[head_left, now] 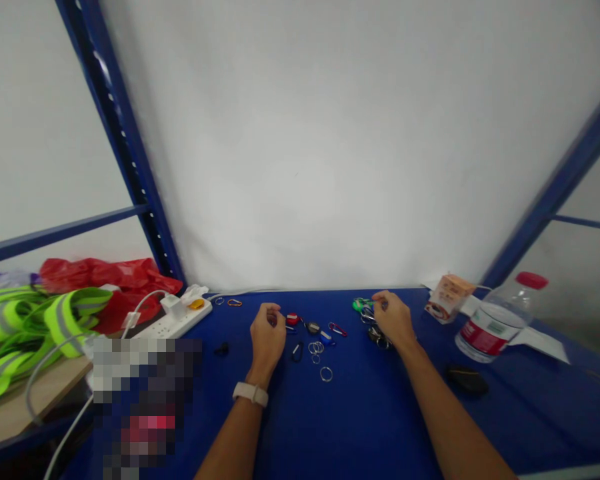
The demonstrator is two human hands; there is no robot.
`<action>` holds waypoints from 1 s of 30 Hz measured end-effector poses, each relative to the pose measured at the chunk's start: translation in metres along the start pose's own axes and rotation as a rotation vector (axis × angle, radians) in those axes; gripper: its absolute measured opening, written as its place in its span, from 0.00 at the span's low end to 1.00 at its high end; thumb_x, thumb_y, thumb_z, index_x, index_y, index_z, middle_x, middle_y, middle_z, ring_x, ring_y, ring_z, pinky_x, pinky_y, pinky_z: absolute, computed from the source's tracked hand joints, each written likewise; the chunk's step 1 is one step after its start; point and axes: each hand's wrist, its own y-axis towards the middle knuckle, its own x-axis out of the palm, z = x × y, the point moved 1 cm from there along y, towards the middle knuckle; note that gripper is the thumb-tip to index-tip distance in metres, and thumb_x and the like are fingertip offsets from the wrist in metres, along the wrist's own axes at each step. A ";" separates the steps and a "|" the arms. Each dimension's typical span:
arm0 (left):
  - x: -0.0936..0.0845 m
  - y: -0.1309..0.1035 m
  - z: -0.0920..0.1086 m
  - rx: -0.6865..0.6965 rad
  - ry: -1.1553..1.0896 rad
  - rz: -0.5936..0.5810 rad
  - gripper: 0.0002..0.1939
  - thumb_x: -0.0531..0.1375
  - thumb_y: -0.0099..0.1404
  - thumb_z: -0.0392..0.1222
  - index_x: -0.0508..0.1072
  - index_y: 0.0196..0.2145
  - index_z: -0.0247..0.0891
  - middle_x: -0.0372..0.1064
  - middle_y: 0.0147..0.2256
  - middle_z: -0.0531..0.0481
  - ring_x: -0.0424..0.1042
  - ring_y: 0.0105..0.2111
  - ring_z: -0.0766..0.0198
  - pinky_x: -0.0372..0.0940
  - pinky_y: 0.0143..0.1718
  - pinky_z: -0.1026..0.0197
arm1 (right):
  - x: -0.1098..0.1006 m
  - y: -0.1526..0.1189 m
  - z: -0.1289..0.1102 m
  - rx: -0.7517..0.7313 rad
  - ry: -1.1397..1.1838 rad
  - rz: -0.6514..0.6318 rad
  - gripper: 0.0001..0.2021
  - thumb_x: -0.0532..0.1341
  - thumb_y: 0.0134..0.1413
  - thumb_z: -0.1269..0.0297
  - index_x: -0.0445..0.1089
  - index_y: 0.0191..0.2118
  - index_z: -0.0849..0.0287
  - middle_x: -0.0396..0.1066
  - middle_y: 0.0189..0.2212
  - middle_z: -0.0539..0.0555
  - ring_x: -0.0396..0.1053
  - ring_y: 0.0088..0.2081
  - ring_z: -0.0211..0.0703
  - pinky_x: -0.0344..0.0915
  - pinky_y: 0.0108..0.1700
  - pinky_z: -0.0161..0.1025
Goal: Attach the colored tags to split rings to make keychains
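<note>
Risking a tangle at the right hand [393, 321], perhaps by tugging one piece while leaving neighbours hooked together in the bunch of metal rings [379, 338]; risking dragging the green clip [359, 305] along as well. Risking, too, scattering the loose split rings [316, 348] by sweeping the left hand [269, 335] low and inward, or nudging the red fob [292, 319] aside by opening those fingers carelessly. Curling the left fingers toward the thumb, but not being able to tell whether pinching anything there; bending the right fingertips down at the bunch, again not being able to tell whether gripping or merely touching. Seeing the bunch lying on the blue tabletop [353, 420], just left of the right palm and partly hidden by it, with the green clip lying just left of the fingertips. Finding the red fob lying just right of the left fingertips.
</note>
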 end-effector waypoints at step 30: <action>0.003 0.001 -0.004 0.042 -0.012 0.014 0.06 0.56 0.58 0.37 0.70 0.34 0.38 0.70 0.27 0.52 0.70 0.27 0.63 0.64 0.33 0.62 | 0.019 -0.030 -0.057 -0.269 0.190 -0.276 0.08 0.53 0.53 0.69 0.70 0.35 0.59 0.71 0.30 0.53 0.67 0.33 0.43 0.62 0.40 0.40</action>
